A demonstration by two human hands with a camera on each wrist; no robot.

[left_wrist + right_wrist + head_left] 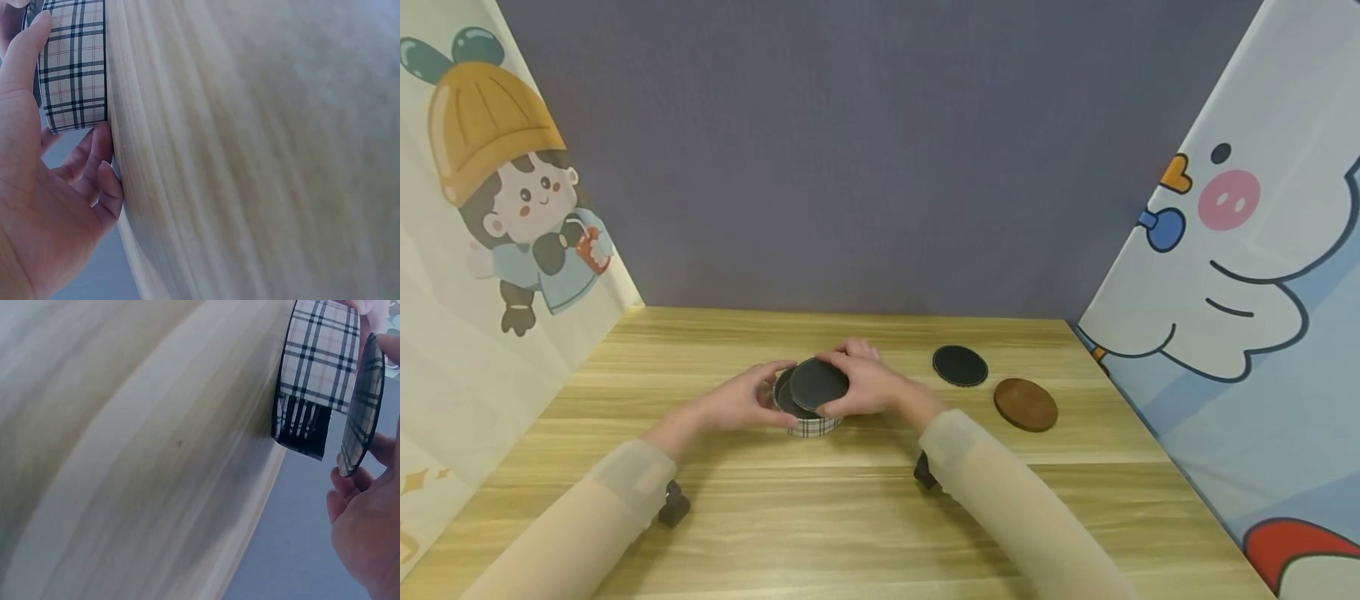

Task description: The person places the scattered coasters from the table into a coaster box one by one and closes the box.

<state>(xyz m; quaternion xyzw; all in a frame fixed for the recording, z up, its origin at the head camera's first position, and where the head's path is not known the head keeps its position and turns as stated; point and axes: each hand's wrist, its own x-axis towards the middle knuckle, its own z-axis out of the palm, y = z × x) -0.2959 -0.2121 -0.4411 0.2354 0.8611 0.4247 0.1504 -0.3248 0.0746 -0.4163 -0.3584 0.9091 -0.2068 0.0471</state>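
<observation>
A round coaster holder [814, 428] with a plaid wall stands on the table, and its dark inside shows on the left. My left hand [747, 398] holds it from the left, thumb on the near wall and fingers round the far side. Between thumb and fingers of my right hand [874, 385] is a round coaster [818, 384], black on top. It is tilted over the holder's mouth; in the right wrist view the coaster's plaid underside [364, 409] faces the holder. That view also shows a notch in the holder's wall [317, 353].
Right of my hands a black round coaster [960, 366] lies flat on the wooden table [790, 533]. Beside it, nearer to me, is a brown round disc [1026, 405]. A grey panel [865, 167] rises behind the table, with cartoon-printed sheets at both sides.
</observation>
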